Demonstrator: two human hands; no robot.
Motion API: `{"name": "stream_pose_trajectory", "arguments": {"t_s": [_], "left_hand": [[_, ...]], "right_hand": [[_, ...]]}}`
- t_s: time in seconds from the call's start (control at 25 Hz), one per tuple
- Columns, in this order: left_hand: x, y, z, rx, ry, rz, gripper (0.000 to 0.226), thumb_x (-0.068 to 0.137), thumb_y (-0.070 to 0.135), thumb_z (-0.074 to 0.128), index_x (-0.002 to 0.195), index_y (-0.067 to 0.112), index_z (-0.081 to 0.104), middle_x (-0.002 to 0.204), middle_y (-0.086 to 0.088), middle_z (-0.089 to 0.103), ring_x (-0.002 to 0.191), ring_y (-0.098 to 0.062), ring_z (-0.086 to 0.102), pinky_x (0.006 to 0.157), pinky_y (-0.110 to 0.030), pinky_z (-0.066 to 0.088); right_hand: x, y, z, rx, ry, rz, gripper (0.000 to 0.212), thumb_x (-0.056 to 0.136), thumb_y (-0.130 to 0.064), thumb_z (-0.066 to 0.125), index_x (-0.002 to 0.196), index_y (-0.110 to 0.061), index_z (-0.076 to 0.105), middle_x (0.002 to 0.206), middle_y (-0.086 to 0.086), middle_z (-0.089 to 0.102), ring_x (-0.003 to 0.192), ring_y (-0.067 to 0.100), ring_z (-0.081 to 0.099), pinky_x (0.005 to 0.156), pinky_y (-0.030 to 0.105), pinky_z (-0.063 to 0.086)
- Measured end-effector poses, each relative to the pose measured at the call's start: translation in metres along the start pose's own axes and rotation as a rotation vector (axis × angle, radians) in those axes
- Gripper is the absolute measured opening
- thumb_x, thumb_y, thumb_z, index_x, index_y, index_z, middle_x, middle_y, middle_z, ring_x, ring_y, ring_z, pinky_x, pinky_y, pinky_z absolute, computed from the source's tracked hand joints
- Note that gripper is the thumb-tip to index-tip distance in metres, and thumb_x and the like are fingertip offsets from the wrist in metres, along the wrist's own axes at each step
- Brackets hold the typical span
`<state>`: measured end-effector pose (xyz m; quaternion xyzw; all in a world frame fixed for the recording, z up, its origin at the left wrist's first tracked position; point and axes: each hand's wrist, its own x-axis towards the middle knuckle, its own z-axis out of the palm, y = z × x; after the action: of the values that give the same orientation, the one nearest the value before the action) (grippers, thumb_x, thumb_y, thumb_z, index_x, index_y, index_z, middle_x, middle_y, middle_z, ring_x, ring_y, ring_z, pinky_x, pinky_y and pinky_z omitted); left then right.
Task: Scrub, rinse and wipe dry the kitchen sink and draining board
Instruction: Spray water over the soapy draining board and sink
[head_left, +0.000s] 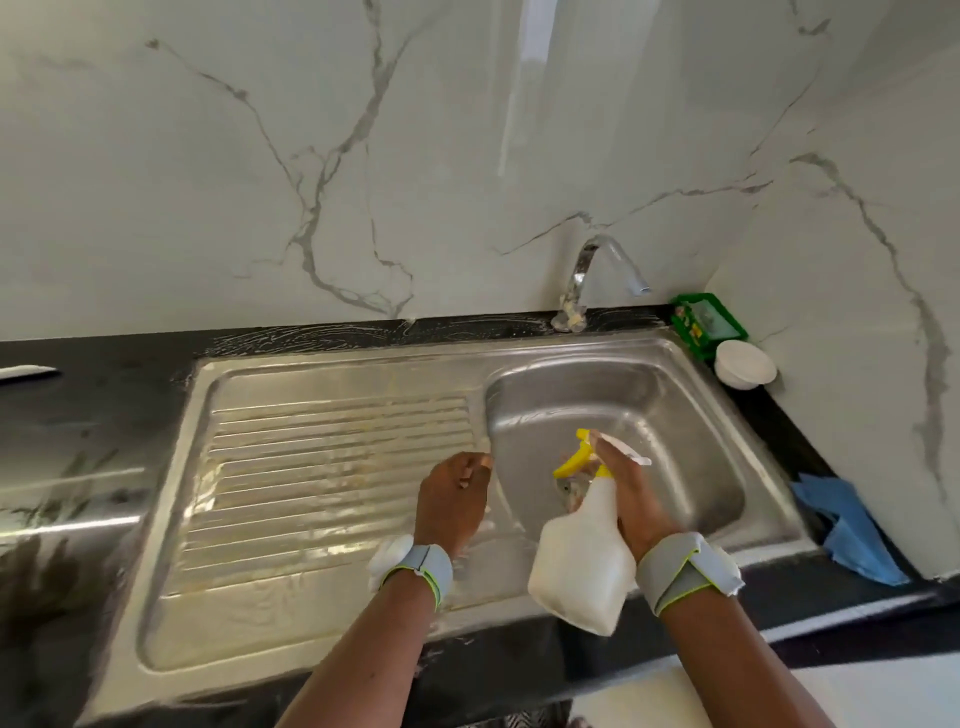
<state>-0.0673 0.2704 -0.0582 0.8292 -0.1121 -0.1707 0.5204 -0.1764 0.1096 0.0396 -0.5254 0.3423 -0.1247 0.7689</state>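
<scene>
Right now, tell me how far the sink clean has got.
Early to middle. Looks done: soapy smears cover the draining board and the black counter behind it, so scrubbing has started. In hand: the right hand holds a spray bottle over the sink basin; the left hand hovers at the basin's edge. Left: rinsing, since the tap is not running, then drying; the blue cloth lies unused.

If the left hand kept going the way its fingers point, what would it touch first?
Probably the sink basin's near-left rim: the left hand hovers over the draining board, its curled fingers aimed up and right toward the bowl. Its height above the steel is unclear.
</scene>
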Motion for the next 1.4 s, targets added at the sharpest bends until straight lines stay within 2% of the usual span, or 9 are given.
{"name": "stream_pose_trajectory", "arguments": {"t_s": [0.08,0.2,0.32,0.48,0.64,0.8,1.0,1.2,1.4], "left_hand": [[-0.008,-0.018,-0.035,0.01,0.007,0.013,0.029,0.097,0.048,0.055,0.107,0.03,0.076,0.1,0.006,0.076,0.099,-0.02,0.071,0.091,-0.039,0.056],[-0.017,-0.039,-0.08,0.11,0.029,0.06,0.027,0.104,0.042,0.055,0.112,0.024,0.074,0.106,0.001,0.075,0.102,-0.024,0.069,0.089,-0.035,0.053],[-0.03,-0.047,-0.129,0.219,0.088,0.104,0.028,0.105,0.039,0.054,0.115,0.022,0.074,0.107,-0.001,0.075,0.101,-0.025,0.068,0.085,-0.032,0.051],[-0.075,-0.076,-0.193,0.238,0.19,0.14,0.021,0.103,0.034,0.057,0.109,0.023,0.074,0.103,0.003,0.074,0.097,-0.02,0.068,0.083,-0.033,0.052],[-0.112,-0.108,-0.239,0.265,0.248,0.118,0.017,0.101,0.032,0.059,0.108,0.025,0.074,0.109,0.005,0.073,0.102,-0.016,0.066,0.089,-0.03,0.05],[-0.117,-0.133,-0.288,0.296,0.355,0.045,0.031,0.103,0.041,0.05,0.104,0.02,0.072,0.107,-0.004,0.071,0.101,-0.027,0.064,0.085,-0.034,0.045],[-0.086,-0.16,-0.334,0.264,0.409,0.04,0.038,0.106,0.039,0.043,0.086,0.011,0.059,0.09,-0.006,0.058,0.089,-0.031,0.056,0.076,-0.036,0.039],[-0.033,-0.191,-0.371,0.361,0.363,0.15,0.032,0.106,0.037,0.043,0.094,0.014,0.06,0.097,-0.006,0.059,0.094,-0.03,0.055,0.075,-0.036,0.039],[0.023,-0.207,-0.39,0.486,0.307,0.309,0.04,0.102,0.045,0.04,0.119,0.021,0.067,0.131,-0.001,0.058,0.125,-0.025,0.05,0.101,-0.044,0.039]], "right_hand": [[-0.026,0.021,0.033,-0.008,-0.014,0.065,0.026,0.102,-0.031,0.051,0.11,-0.015,0.07,0.089,0.019,0.071,0.067,0.029,0.054,0.055,0.031,0.049],[-0.055,0.044,0.07,-0.027,-0.028,0.18,0.038,0.1,-0.035,0.053,0.075,-0.018,0.077,0.081,0.011,0.067,0.062,0.021,0.055,0.047,0.025,0.048],[-0.077,0.067,0.096,-0.129,-0.042,0.193,0.033,0.101,-0.04,0.053,0.099,-0.01,0.068,0.084,0.011,0.069,0.066,0.019,0.066,0.048,0.026,0.049],[-0.119,0.099,0.134,-0.184,-0.118,0.197,0.037,0.099,-0.035,0.057,0.081,-0.005,0.067,0.083,0.012,0.07,0.065,0.021,0.067,0.048,0.027,0.048],[-0.172,0.137,0.159,-0.164,-0.137,0.294,0.049,0.098,-0.048,0.054,0.088,-0.002,0.069,0.083,0.019,0.07,0.052,0.024,0.061,0.054,0.029,0.05],[-0.21,0.164,0.199,-0.225,-0.177,0.314,0.056,0.099,-0.055,0.048,0.093,-0.004,0.07,0.09,0.023,0.073,0.078,0.035,0.07,0.07,0.034,0.051],[-0.215,0.188,0.253,-0.236,-0.117,0.239,0.045,0.099,-0.043,0.053,0.079,-0.006,0.069,0.086,0.021,0.07,0.078,0.03,0.071,0.063,0.03,0.05],[-0.215,0.204,0.316,-0.445,-0.077,0.309,0.073,0.09,-0.075,0.044,0.09,-0.007,0.07,0.086,0.018,0.073,0.084,0.03,0.073,0.056,0.034,0.058],[-0.213,0.235,0.363,-0.361,0.086,0.273,0.039,0.098,-0.046,0.057,0.105,-0.009,0.069,0.086,0.015,0.075,0.086,0.034,0.073,0.06,0.045,0.06]]}}
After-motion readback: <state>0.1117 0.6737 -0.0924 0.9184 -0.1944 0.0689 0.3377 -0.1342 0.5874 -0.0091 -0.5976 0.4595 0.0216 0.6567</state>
